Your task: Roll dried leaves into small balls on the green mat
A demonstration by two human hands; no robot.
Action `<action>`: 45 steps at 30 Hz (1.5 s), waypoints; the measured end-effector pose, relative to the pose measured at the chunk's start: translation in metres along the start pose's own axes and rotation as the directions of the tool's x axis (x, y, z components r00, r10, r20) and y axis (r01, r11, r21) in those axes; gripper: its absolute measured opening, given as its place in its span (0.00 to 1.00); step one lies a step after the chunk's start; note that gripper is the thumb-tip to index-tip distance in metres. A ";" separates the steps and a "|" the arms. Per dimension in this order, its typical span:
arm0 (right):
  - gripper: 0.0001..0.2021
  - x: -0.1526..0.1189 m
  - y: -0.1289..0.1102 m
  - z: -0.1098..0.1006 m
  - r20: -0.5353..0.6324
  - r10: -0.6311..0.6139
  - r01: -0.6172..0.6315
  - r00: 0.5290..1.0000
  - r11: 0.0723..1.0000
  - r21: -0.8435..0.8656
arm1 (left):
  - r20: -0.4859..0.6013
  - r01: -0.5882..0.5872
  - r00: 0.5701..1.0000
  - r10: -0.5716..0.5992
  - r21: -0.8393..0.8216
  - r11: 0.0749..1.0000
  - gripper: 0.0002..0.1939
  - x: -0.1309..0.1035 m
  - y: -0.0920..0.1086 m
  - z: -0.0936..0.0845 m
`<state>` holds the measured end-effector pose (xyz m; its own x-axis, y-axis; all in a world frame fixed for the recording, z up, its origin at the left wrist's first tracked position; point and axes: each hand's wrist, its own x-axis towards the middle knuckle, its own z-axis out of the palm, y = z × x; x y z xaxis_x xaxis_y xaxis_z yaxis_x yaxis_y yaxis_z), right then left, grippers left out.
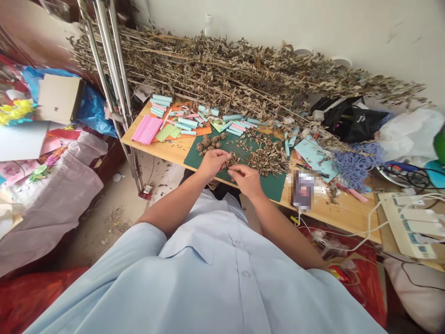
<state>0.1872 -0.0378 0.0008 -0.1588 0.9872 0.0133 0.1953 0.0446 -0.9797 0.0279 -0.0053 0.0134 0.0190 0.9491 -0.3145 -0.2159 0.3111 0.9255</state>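
My left hand [212, 164] is closed in a pinch over the front of the green cutting mat [273, 188]. Close beside it, my right hand [247, 181] also pinches, its fingertips almost meeting the left ones. A small clump of crumpled dried leaves [232, 160] is between the fingertips, partly hidden by them. Behind my left hand lies a cluster of brown rolled leaf balls [208, 144]. To the right of the hands spreads a loose pile of dried leaves [267, 157] on the mat.
Long dried leafy stalks [208, 69] fill the back of the wooden table [333, 208]. Rolled blue paper tubes [187, 122] and pink paper [147, 130] lie behind the mat. Rightward are a phone [302, 191], purple cord [359, 162] and a power strip [406, 225]. Metal poles [111, 60] stand left.
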 end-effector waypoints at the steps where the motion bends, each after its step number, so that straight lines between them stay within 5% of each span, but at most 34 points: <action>1: 0.11 0.003 0.001 0.000 -0.071 0.029 -0.027 0.997 0.999 0.029 | 0.029 -0.001 1.000 0.001 0.010 1.000 0.12 -0.001 -0.001 0.000; 4: 0.18 0.015 0.003 0.000 -0.198 0.064 -0.038 0.978 0.991 0.131 | 0.111 -0.002 0.994 -0.004 0.057 0.998 0.12 -0.005 -0.002 0.003; 8: 0.18 0.024 0.005 0.000 -0.223 0.041 -0.007 0.974 0.988 0.153 | 0.168 -0.008 0.986 -0.012 0.120 0.993 0.12 -0.006 -0.003 0.007; 12: 0.15 0.023 0.008 -0.004 -0.303 -0.001 0.034 0.953 0.994 0.104 | 0.105 -0.026 0.994 0.013 0.128 0.991 0.11 -0.002 -0.001 -0.003; 18: 0.14 0.025 0.016 -0.007 -0.282 -0.067 0.077 0.957 0.997 0.026 | 0.005 0.012 1.000 -0.012 0.022 1.000 0.10 0.003 0.005 -0.023; 28: 0.11 0.026 0.021 -0.005 -0.207 -0.293 0.207 0.934 0.911 -0.356 | -0.020 0.058 0.998 -0.059 -0.025 0.998 0.10 -0.003 0.010 -0.022; 30: 0.11 0.013 0.020 -0.003 -0.145 -0.346 0.268 0.927 0.881 -0.390 | -0.044 0.060 0.997 -0.061 -0.037 0.998 0.10 -0.005 0.013 -0.025; 34: 0.12 -0.012 0.027 0.006 0.156 -0.344 0.376 0.926 0.799 -0.469 | -0.070 0.070 0.995 -0.073 -0.052 0.996 0.10 -0.006 0.015 -0.028; 40: 0.14 -0.024 0.040 0.014 0.287 -0.311 0.423 0.906 0.651 -0.631 | -0.053 0.067 0.996 -0.070 -0.050 0.996 0.11 -0.003 0.011 -0.028; 45: 0.10 -0.026 0.036 0.011 0.354 -0.351 0.484 0.867 0.763 -0.430 | -0.044 0.059 0.997 -0.061 -0.054 0.997 0.12 -0.003 0.010 -0.028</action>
<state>0.1881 -0.0639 -0.0370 -0.5487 0.7862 0.2842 0.4880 0.5772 -0.6547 -0.0016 -0.0059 0.0180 -0.0108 0.9252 -0.3794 -0.2672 0.3629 0.8927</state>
